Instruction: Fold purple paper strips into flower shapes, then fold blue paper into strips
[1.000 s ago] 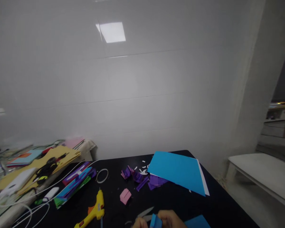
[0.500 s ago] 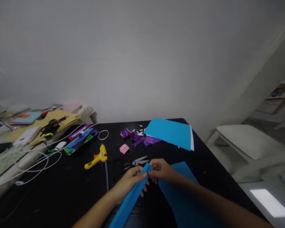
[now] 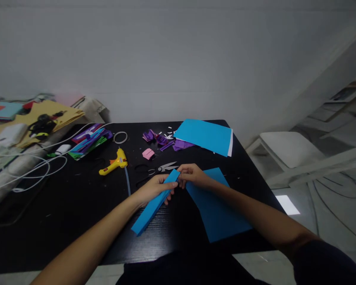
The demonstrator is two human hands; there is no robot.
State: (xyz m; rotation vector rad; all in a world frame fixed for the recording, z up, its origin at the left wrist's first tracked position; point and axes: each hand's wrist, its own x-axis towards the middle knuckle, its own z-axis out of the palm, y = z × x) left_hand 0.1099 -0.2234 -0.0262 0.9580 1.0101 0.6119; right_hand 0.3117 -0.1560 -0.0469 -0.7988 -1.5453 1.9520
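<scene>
A long blue paper strip [image 3: 150, 210], folded in several layers, slants over the front of the black table. My left hand [image 3: 152, 190] is closed around it near its upper end, thumb on top. At that upper end, the fingers of my right hand [image 3: 192, 175] pinch the paper; the fingertips are partly hidden. A flat blue sheet [image 3: 215, 219] lies under my right forearm. Just beyond my hands are scissors [image 3: 166, 167] with parted blades and dark handles. A small folded pink paper [image 3: 148, 153] sits farther back.
A yellow glue gun [image 3: 115, 162] with a glue stick lies left of the scissors. Purple scraps [image 3: 182, 145], a tape-like ring [image 3: 120, 137] and a blue sheet [image 3: 206, 134] over white paper lie at the back. White cables [image 3: 49, 166] cross the left side. A white chair [image 3: 290, 150] stands right.
My head view has tilted down, so the table sits higher and its front edge shows. Both hands keep hold of the strip, whose lower end is now in view.
</scene>
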